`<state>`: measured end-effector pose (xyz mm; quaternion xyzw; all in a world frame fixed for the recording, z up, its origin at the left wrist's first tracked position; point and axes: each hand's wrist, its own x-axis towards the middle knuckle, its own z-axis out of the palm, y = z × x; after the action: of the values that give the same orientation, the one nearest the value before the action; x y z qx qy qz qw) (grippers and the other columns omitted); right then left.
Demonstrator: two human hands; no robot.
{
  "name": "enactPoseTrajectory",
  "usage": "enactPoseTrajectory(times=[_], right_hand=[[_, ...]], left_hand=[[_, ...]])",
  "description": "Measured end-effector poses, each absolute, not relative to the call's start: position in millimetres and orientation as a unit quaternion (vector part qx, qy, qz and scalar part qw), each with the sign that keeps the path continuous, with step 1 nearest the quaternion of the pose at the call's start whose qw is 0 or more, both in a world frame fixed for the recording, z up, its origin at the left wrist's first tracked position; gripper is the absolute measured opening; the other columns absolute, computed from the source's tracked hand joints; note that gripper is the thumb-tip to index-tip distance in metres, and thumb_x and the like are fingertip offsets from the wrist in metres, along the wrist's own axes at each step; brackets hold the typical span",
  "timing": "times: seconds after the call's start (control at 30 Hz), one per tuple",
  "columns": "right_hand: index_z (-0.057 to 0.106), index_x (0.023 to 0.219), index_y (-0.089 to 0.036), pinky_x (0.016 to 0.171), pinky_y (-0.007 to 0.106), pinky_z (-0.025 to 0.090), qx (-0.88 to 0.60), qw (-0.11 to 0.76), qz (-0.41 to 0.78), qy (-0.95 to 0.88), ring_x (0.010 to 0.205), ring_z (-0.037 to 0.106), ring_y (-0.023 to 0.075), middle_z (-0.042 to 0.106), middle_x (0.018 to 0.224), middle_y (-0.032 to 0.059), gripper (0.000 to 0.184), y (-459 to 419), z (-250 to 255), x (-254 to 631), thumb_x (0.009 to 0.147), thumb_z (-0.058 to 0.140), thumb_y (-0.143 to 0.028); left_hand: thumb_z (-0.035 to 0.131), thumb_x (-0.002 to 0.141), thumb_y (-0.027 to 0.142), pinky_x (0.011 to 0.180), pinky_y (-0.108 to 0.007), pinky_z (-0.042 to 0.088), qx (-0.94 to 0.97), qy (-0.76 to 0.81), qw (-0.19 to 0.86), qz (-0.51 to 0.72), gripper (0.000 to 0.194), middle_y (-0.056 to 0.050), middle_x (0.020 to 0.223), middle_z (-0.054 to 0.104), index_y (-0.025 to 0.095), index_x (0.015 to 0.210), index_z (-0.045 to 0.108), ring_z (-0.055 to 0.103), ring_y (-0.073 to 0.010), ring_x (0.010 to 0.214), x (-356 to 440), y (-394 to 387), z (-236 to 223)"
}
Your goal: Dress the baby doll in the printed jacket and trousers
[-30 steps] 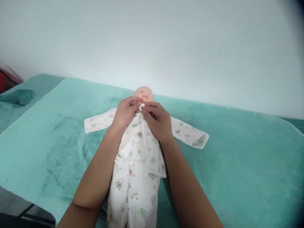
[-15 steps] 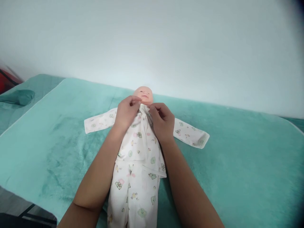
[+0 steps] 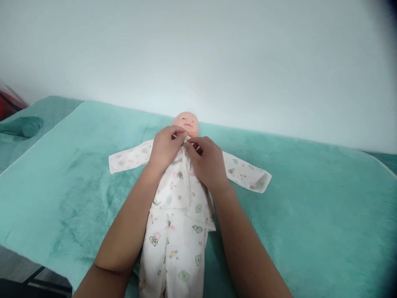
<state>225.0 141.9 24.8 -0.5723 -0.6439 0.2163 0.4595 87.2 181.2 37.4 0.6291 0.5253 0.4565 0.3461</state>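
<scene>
A baby doll (image 3: 187, 121) lies on its back on a teal blanket (image 3: 310, 207), dressed in a white printed shirt (image 3: 176, 186) and matching trousers (image 3: 173, 256). Its sleeves are spread out to both sides. My left hand (image 3: 165, 148) pinches the left edge of the shirt's neckline just under the doll's chin. My right hand (image 3: 206, 161) pinches the right edge of the neckline, its fingertips touching those of the left. Both hands cover the doll's upper chest, and the fastening between them is hidden.
A pale wall (image 3: 217, 54) rises right behind the blanket's far edge. A bunched teal cloth (image 3: 21, 126) lies at the far left, with something red (image 3: 6, 105) behind it. The blanket's near left corner hangs over a dark floor (image 3: 18, 273).
My hands parted slightly half a second ago and have now come back together at the neckline. The view has shifted a little, so the doll sits slightly lower left.
</scene>
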Motion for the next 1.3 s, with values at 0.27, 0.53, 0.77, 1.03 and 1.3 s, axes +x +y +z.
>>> enactPoseTrajectory(times=[0.27, 0.53, 0.77, 1.03, 1.3], right_hand=[[0.074, 0.102, -0.024, 0.074, 0.035, 0.047, -0.561, 0.454, 0.268, -0.638, 0.072, 0.058, 0.0167, 0.067, 0.089, 0.0021, 0.023, 147, 23, 232, 0.091, 0.062, -0.041], [0.058, 0.074, -0.024, 0.054, 0.031, 0.036, -0.587, 0.312, 0.329, -0.671, 0.059, 0.051, 0.0152, 0.063, 0.069, -0.0016, 0.029, 125, 56, 246, 0.088, 0.065, -0.049], [0.048, 0.071, -0.025, 0.055, 0.032, 0.032, -0.607, 0.282, 0.267, -0.693, 0.061, 0.05, 0.0167, 0.063, 0.071, -0.0002, 0.025, 122, 55, 233, 0.088, 0.061, -0.038], [0.054, 0.078, -0.023, 0.057, 0.03, 0.035, -0.583, 0.305, 0.367, -0.657, 0.063, 0.048, 0.014, 0.056, 0.071, -0.0033, 0.017, 136, 45, 244, 0.087, 0.061, -0.037], [0.052, 0.086, -0.024, 0.059, 0.027, 0.039, -0.515, 0.303, 0.428, -0.678, 0.068, 0.048, 0.012, 0.053, 0.075, -0.0052, 0.017, 133, 49, 252, 0.084, 0.067, -0.033]], left_hand=[[0.063, 0.085, 0.026, 0.073, -0.027, 0.048, 0.581, 0.528, 0.382, 0.487, 0.012, -0.001, 0.086, 0.07, 0.021, 0.091, 0.072, 0.06, -0.014, 0.074, 86, 182, 40], [0.059, 0.09, 0.026, 0.081, -0.03, 0.048, 0.617, 0.546, 0.326, 0.463, 0.016, -0.002, 0.091, 0.072, 0.023, 0.094, 0.074, 0.063, -0.0163, 0.085, 74, 139, 39], [0.057, 0.092, 0.02, 0.084, -0.031, 0.05, 0.689, 0.503, 0.299, 0.428, 0.019, -0.004, 0.104, 0.066, 0.022, 0.098, 0.075, 0.062, -0.0158, 0.089, 68, 136, 30], [0.06, 0.09, 0.017, 0.078, -0.029, 0.049, 0.688, 0.489, 0.319, 0.431, 0.013, -0.003, 0.104, 0.062, 0.022, 0.095, 0.071, 0.057, -0.0117, 0.077, 69, 139, 27], [0.058, 0.093, 0.016, 0.078, -0.03, 0.048, 0.694, 0.463, 0.337, 0.437, 0.018, -0.003, 0.107, 0.061, 0.022, 0.1, 0.073, 0.056, -0.0113, 0.078, 68, 140, 25]])
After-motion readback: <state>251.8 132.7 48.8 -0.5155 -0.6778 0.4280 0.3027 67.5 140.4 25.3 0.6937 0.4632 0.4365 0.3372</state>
